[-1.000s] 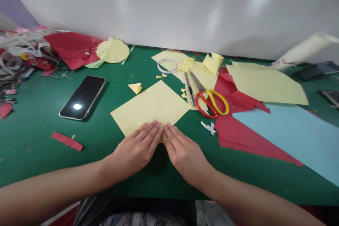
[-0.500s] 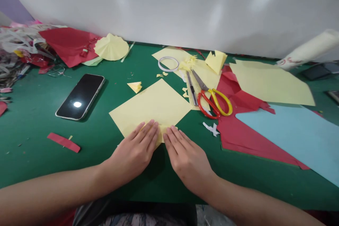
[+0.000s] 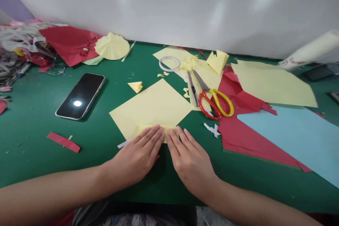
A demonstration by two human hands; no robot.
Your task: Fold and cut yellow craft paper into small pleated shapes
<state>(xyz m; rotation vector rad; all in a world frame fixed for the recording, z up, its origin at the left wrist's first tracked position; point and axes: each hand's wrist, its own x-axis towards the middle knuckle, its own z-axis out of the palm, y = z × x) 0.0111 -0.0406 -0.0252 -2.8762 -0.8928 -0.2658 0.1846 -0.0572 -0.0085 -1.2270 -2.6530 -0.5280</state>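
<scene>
A pale yellow paper sheet [image 3: 152, 104] lies on the green table with one corner pointing away from me and its near edge folded over. My left hand [image 3: 140, 152] presses flat on the near fold, fingers stretched out. Beside it, my right hand [image 3: 188, 155] lies with fingers extended on the right part of the same fold. The fingertips of both hands are close together. A small white strip [image 3: 123, 144] sticks out left of my left hand. Scissors [image 3: 215, 104] with red and yellow handles and a cutter knife [image 3: 193, 89] lie right of the sheet.
A phone [image 3: 81, 96] and a red strip [image 3: 63, 142] lie at left. A tape roll [image 3: 169, 63] sits behind the sheet, near a pleated yellow disc [image 3: 112, 46]. Red paper [image 3: 249, 141] and blue paper [image 3: 291, 127] cover the right side, with a white roll [image 3: 309, 50] behind.
Both hands have slid slightly right along the fold, and my right fingers have spread a little. The white strip beside my left hand shows more.
</scene>
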